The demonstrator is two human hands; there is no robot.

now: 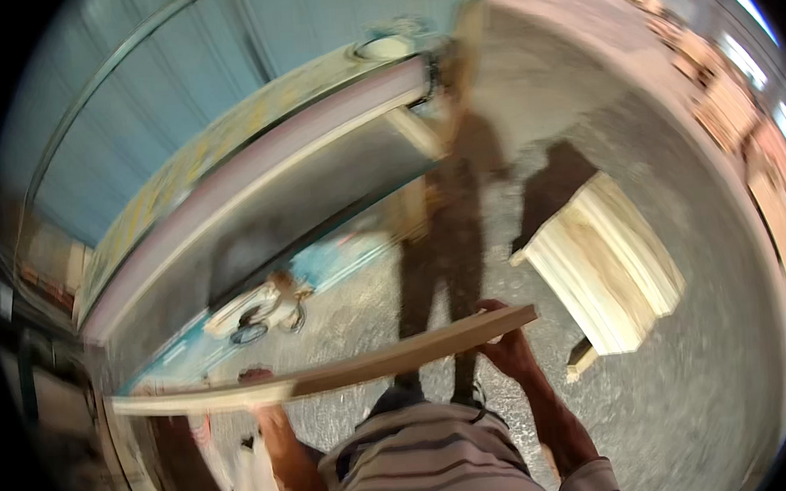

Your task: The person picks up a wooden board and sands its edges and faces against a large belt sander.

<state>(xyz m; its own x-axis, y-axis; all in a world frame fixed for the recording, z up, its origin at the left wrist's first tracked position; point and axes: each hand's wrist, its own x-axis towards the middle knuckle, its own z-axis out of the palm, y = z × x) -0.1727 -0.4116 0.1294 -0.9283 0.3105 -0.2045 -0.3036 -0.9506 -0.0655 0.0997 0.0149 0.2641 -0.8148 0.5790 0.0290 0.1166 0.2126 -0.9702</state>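
Observation:
A long, narrow wooden board (391, 361) spans the space in front of my body, pale at its left end and browner toward the right. My left hand (268, 415) grips it left of the middle, with fingertips showing over the far edge. Close to the board's right end, my right hand (509, 350) is closed around it, thumb and fingers on opposite sides. The board tilts slightly, its right end farther from me. Motion blurs the picture somewhat.
A long workbench (255, 195) with a pale edge runs along the blue wall (167, 88). Cables and a tool-like item (266, 309) lie beneath its near side. A stack of pale boards (606, 264) sits on the floor at right. More wood (727, 112) stands far right.

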